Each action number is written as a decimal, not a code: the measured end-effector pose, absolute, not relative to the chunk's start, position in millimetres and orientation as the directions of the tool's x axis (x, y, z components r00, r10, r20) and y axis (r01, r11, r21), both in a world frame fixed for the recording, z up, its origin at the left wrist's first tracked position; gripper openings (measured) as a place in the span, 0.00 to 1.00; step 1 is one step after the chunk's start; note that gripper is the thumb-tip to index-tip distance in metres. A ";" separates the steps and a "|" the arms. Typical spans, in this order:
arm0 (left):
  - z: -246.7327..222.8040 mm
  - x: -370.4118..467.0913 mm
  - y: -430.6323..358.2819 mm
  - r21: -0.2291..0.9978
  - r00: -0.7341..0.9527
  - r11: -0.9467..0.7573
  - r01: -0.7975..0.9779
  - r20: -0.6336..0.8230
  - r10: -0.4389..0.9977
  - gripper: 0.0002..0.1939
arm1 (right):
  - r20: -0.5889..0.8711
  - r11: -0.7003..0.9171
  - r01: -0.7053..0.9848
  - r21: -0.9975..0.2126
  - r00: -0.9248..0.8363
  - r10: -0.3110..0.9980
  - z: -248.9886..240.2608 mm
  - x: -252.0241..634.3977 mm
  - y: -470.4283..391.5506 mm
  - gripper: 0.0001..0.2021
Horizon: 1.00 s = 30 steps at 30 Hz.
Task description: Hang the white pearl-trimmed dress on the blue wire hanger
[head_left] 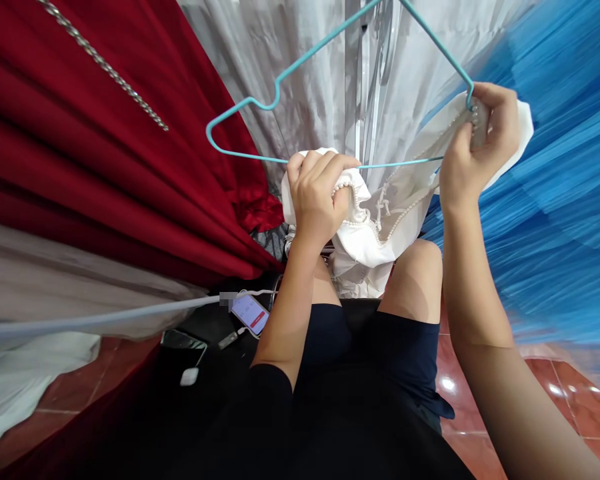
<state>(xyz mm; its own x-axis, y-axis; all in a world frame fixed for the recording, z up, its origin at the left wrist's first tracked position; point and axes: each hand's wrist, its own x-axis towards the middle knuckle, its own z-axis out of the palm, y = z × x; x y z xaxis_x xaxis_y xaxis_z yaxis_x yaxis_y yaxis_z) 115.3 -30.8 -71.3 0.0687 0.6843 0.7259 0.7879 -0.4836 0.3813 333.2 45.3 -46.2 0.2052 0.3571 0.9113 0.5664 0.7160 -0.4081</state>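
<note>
A light blue clothes hanger (325, 38) is held up in front of me, its bottom bar running across behind my fingers. My left hand (317, 190) is closed over that bar and a bunched part of a white garment (363, 243) trimmed with small pearl-like beads. At the hanger's right end, my right hand (480, 143) pinches the garment's beaded edge against the hanger's corner. White fabric spreads behind the right hand's fingers. Between the two hands the garment sags below the bar, down toward my knees.
Red draped fabric (105, 167) hangs on the left, with a beaded strip (105, 63) over it. White gowns (310, 87) hang ahead, and blue tulle (555, 200) fills the right. A lit phone (250, 313) with a cable lies by my left thigh, near a power bank (183, 340).
</note>
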 end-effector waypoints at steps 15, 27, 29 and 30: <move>-68.7 116.4 -28.9 0.444 0.057 -0.485 0.753 0.691 0.720 0.20 | 0.644 0.617 0.365 -0.697 0.697 0.315 -40.5 414.5 68.1 0.18; -65.9 123.7 -30.8 0.447 0.029 -0.489 0.749 0.715 0.698 0.19 | 0.862 0.698 0.508 -0.505 0.272 0.427 -84.9 324.3 -32.1 0.15; -65.0 124.9 -31.8 0.440 0.036 -0.489 0.753 0.715 0.698 0.18 | 0.816 0.696 0.452 -0.557 0.141 0.561 -75.2 310.8 -29.4 0.15; -65.3 125.2 -31.7 0.436 0.036 -0.486 0.757 0.715 0.698 0.18 | 0.784 0.692 0.421 -0.587 0.082 0.615 -72.1 306.1 -26.1 0.14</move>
<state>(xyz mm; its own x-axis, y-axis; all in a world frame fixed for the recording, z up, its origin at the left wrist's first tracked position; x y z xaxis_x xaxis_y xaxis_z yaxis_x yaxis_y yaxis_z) 125.2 -31.7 -65.3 0.0363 0.6984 0.7148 0.7572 -0.4860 0.4364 306.1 -26.1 -72.1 0.0817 0.6152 0.7842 0.4210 0.6918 -0.5866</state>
